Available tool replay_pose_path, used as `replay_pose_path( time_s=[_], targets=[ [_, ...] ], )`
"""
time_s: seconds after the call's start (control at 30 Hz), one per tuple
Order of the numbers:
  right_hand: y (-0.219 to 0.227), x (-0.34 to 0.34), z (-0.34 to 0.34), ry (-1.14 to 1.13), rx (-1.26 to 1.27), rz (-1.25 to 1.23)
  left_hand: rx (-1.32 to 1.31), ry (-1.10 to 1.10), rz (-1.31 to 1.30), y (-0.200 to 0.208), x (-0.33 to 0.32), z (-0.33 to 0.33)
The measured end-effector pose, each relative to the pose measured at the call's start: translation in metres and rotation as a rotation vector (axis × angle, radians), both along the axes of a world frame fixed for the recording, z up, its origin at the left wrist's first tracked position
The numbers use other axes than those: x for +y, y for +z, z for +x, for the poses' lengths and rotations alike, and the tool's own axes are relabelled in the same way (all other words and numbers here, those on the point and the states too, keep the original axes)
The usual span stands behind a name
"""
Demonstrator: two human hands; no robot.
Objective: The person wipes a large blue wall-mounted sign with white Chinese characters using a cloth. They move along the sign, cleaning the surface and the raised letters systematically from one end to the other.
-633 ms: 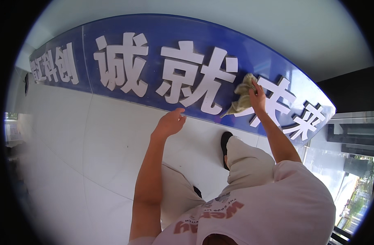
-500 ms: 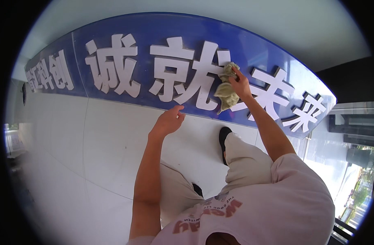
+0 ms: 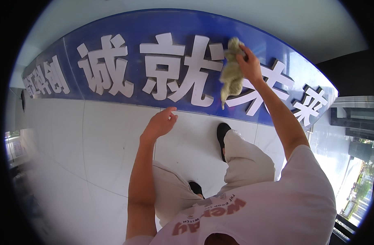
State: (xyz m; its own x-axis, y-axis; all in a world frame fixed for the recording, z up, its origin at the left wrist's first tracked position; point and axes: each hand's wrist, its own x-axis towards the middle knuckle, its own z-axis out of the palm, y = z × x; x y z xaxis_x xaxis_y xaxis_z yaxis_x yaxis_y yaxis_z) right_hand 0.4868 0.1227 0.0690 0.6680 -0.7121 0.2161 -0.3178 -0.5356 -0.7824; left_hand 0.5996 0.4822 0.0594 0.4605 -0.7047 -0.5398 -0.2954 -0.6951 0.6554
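A crumpled grey-green cloth (image 3: 232,73) hangs from my right hand (image 3: 250,64), pinched between thumb and fingers. It drapes down in front of a blue sign panel (image 3: 203,23), between two of the large raised white characters (image 3: 200,65). From this view I cannot tell whether the cloth touches the panel. My left hand (image 3: 159,124) is empty, held out below the panel's lower edge with its fingers loosely bent and apart.
A pale tiled floor (image 3: 109,143) spreads below the panel, and my black shoe (image 3: 223,136) stands near its lower edge. Dark-framed structures and bright glass lie at the right. A pale wall rises behind the panel.
My right hand has moved up and slightly right with the cloth, lifting it toward the panel's top. My left hand has shifted a little to the left.
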Motion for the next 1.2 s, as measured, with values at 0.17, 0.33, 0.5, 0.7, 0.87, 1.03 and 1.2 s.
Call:
replay_pose_path(
  time_s=[0.17,0.33,0.5,0.7,0.87,1.03,1.2],
  targets=[
    [0.011,0.042,0.083,0.095,0.376,-0.244,-0.013,0.021,-0.029,-0.014,0.004,0.003],
    [0.011,0.044,0.096,0.068,0.501,-0.234,-0.01,0.009,-0.073,-0.014,-0.001,0.007],
    [0.002,0.045,0.076,0.104,0.473,-0.25,0.028,0.013,-0.034,-0.012,-0.003,0.005],
    [0.016,0.064,0.072,0.284,-0.009,-0.32,0.005,0.035,0.018,-0.008,0.006,0.011],
    [0.049,0.051,0.165,0.205,-0.046,-0.903,-0.019,0.046,-0.063,-0.015,0.011,0.01],
    [-0.017,0.074,0.144,0.363,0.295,-1.216,0.018,0.065,-0.053,-0.008,0.01,0.009],
    [0.011,0.079,0.156,0.479,0.582,-1.039,-0.007,0.073,-0.049,-0.004,0.006,0.011]
  ],
)
